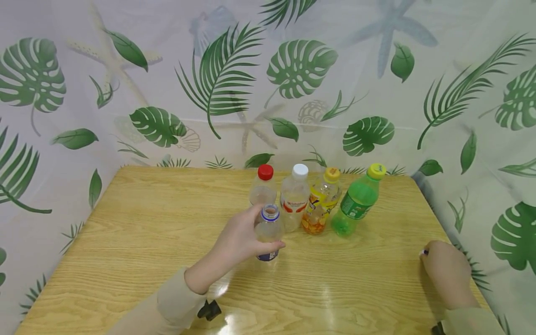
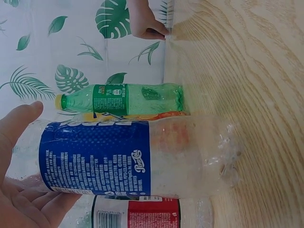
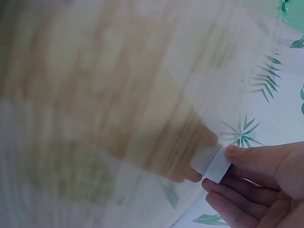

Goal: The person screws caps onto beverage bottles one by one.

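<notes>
My left hand grips a clear plastic bottle round its upper part. Its mouth is uncapped, with a blue ring round the neck. In the left wrist view its blue Pepsi label faces the camera. Over at the table's right edge, my right hand pinches a small white bottle cap between thumb and fingers, close to the tabletop. Beside and behind the held bottle stand a red-capped bottle and a white-capped bottle.
Farther right in the row are a yellow-capped bottle with an orange base and a green bottle with a yellow cap. All stand on a wooden table. A leaf-patterned cloth hangs behind and along the sides.
</notes>
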Demonstrator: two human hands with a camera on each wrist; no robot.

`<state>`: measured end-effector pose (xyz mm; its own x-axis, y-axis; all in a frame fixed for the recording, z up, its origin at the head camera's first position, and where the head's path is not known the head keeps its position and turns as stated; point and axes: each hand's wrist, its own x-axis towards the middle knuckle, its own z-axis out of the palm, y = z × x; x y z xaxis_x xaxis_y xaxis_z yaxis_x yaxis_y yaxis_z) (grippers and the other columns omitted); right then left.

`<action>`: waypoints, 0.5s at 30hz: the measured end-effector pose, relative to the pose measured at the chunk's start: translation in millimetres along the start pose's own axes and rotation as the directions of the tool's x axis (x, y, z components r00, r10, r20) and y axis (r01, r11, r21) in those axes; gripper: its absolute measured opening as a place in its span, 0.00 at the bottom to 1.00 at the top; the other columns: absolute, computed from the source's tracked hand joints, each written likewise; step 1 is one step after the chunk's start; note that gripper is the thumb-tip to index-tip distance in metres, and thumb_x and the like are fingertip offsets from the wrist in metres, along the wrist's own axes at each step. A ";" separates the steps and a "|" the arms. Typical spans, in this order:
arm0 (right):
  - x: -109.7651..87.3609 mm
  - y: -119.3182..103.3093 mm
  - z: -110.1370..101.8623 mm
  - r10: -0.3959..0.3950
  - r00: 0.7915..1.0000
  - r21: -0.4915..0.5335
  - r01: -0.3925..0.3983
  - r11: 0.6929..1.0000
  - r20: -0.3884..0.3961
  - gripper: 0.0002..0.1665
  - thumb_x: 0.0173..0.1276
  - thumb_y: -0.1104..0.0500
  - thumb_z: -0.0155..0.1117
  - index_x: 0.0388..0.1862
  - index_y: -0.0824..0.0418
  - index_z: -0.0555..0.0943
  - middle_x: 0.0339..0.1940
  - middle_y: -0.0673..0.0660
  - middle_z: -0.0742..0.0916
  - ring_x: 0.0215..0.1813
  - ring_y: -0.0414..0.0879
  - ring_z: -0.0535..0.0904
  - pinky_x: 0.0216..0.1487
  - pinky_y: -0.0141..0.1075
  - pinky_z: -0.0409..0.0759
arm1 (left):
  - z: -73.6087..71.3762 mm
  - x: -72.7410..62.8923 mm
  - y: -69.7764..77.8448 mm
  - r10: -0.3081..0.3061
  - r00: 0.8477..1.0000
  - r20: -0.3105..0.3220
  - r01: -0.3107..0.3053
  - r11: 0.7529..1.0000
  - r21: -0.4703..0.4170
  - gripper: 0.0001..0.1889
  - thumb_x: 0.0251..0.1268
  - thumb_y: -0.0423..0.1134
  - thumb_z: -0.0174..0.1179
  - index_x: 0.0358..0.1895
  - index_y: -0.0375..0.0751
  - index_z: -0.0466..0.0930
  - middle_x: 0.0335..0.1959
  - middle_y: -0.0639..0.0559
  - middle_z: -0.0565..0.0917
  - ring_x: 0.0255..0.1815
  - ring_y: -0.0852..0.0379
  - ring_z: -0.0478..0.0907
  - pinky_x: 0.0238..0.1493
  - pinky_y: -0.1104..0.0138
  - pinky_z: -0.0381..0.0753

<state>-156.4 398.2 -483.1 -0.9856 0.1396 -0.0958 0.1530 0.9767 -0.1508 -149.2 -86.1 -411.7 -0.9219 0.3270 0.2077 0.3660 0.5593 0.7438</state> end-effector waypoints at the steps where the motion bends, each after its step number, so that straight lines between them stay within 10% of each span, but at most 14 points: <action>1: 0.1 0.2 0.0 -0.002 1.000 -0.001 0.002 1.000 0.001 0.11 0.71 0.65 0.68 0.44 0.74 0.87 0.37 0.74 0.90 0.33 0.68 0.87 0.30 0.57 0.84 | -0.1 -0.2 0.3 -0.002 1.000 -0.002 0.002 1.000 0.000 0.36 0.48 0.44 0.86 0.60 0.41 0.79 0.51 0.47 0.91 0.52 0.49 0.90 0.53 0.59 0.89; 15: 1.3 0.2 -3.3 -0.018 1.000 -0.019 0.019 1.000 0.017 0.12 0.70 0.64 0.69 0.46 0.74 0.86 0.42 0.74 0.90 0.37 0.69 0.87 0.34 0.57 0.85 | 0.9 -0.6 -1.0 0.011 1.000 -0.007 -0.011 1.000 0.003 0.36 0.49 0.43 0.86 0.61 0.39 0.79 0.52 0.46 0.91 0.52 0.48 0.90 0.52 0.58 0.90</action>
<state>-157.9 399.1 -480.0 -0.9868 0.1187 -0.1099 0.1330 0.9821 -0.1334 -148.9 -86.1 -413.2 -0.9186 0.3277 0.2207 0.3767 0.5580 0.7394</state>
